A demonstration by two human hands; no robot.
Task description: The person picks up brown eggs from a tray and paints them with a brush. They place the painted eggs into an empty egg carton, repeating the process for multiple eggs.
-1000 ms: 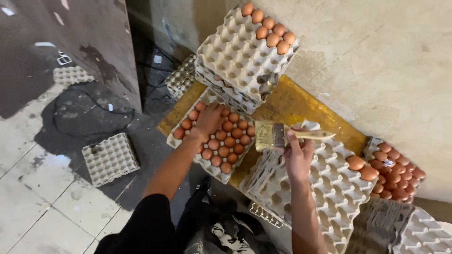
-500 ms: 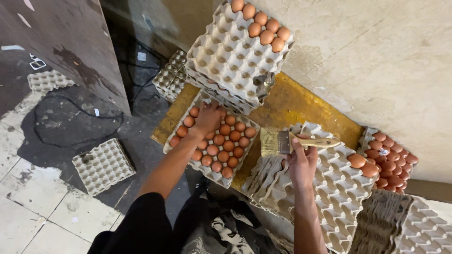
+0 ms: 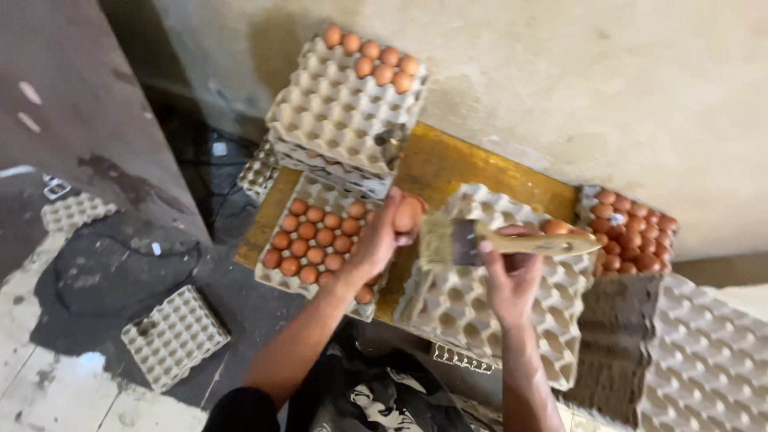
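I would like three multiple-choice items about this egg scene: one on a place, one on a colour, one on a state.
1. Where is the brush?
A. right hand
B. on the floor
C. left hand

2. What colour is the board under the trays?
A. blue
B. yellow
C. white

3. What does the left hand do?
A. rests open and empty
B. holds an egg
C. lifts a tray

Answers:
1 A, the right hand grips the wooden handle.
2 B, yellow shows between the trays.
3 B, its fingers close on a brown egg.
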